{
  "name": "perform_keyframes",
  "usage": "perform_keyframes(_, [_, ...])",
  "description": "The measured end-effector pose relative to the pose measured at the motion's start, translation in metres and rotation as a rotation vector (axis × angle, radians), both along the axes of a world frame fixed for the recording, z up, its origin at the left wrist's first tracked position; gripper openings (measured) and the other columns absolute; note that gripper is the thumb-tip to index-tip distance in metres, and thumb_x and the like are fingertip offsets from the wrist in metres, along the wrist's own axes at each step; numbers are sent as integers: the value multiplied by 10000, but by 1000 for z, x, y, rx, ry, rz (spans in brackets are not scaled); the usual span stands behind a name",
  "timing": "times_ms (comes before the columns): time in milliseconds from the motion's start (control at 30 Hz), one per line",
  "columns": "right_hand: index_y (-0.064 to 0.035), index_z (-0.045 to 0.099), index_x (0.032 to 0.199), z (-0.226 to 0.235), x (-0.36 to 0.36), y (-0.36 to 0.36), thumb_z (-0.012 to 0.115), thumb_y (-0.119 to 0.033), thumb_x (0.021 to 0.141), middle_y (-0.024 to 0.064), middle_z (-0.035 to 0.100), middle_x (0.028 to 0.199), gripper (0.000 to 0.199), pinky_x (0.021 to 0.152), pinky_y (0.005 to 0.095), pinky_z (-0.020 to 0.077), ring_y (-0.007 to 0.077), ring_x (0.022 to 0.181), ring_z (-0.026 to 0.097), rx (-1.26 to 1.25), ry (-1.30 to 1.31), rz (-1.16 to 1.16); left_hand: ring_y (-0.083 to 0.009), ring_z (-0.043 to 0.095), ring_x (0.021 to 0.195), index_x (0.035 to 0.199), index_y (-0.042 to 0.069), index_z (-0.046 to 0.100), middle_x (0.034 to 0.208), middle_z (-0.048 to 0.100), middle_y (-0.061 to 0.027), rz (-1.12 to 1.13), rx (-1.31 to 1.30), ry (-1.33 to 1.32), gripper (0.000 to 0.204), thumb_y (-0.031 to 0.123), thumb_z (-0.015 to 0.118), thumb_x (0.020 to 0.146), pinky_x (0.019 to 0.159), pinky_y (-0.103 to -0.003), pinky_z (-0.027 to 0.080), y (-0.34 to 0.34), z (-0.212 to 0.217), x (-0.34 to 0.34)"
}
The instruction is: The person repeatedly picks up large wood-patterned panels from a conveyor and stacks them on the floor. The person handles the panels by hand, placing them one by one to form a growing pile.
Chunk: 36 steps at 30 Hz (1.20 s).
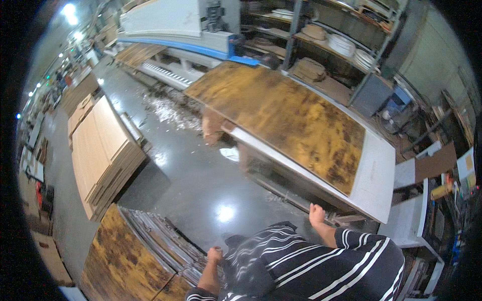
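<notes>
My left hand (pixel 215 253) is low in the middle, loosely curled, with nothing showing in it. It is beside a stack of thin panels (pixel 170 236) with dark, layered edges. The top of that stack is a brown-and-gold mottled panel (pixel 128 251). My right hand (pixel 317 214), also curled and bare, hovers by the near side of a white-topped table (pixel 374 185), apart from it. Across that table lies a large mottled brown-and-gold board (pixel 296 123), its far end reaching toward a machine (pixel 173 37) with a blue strip.
A stack of pale wood panels (pixel 100 145) stands on the floor at left. White scraps (pixel 175 113) litter the floor below the machine. Shelves (pixel 326 47) with rolled bands line the back. A cluttered bench (pixel 416 210) is at right.
</notes>
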State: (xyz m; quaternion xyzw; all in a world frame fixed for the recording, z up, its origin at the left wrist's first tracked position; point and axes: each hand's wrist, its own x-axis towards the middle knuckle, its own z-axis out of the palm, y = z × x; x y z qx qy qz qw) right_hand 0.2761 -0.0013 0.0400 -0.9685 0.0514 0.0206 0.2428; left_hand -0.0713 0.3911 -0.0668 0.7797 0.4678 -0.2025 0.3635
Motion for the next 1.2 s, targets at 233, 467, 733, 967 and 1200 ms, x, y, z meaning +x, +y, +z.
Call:
perform_keyframes(233, [-96, 502, 1150, 62, 123, -118, 601, -349, 843, 137, 503, 1175, 410, 904, 482, 364, 330, 1096, 465, -30, -317, -356, -231, 665, 685, 956, 85, 684, 711, 671, -143, 151, -78, -56, 258, 218, 698, 735, 700, -349, 514, -82, -24, 22])
perform_keyframes(467, [48, 270, 1352, -4, 190, -194, 711, -365, 780, 222, 297, 1404, 832, 864, 519, 450, 314, 1271, 347, 1174, 715, -381, -299, 667, 770, 912, 73, 700, 773, 666, -193, 9, 67, -105, 264, 265, 656, 736, 722, -366, 516, -250, 16, 14])
perform_keyframes(733, [-15, 379, 1256, 15, 163, -169, 693, -378, 791, 154, 360, 1269, 668, 638, 415, 594, 315, 1077, 471, 1145, 600, -290, -294, 666, 807, 935, 88, 696, 800, 670, -187, 322, -4, -84, 262, 261, 660, 741, 746, -358, 514, -337, 28, -33])
perform_keyframes(967, [-68, 427, 1160, -2, 32, -151, 658, -254, 841, 124, 531, 1075, 435, 633, 466, 559, 279, 894, 571, 1261, 749, -255, -294, 644, 907, 953, 95, 698, 908, 675, -158, 369, -43, -98, 291, 243, 657, 705, 822, -359, 491, -420, 15, -88])
perform_keyframes(1200, [-95, 438, 1143, -36, -71, -292, 636, -294, 857, 117, 536, 1121, 401, 617, 436, 549, 261, 911, 583, 1188, 793, -357, -277, 654, 873, 1039, 95, 673, 914, 679, -152, 300, -138, -4, 362, 242, 663, 708, 792, -343, 503, -520, 4, -135])
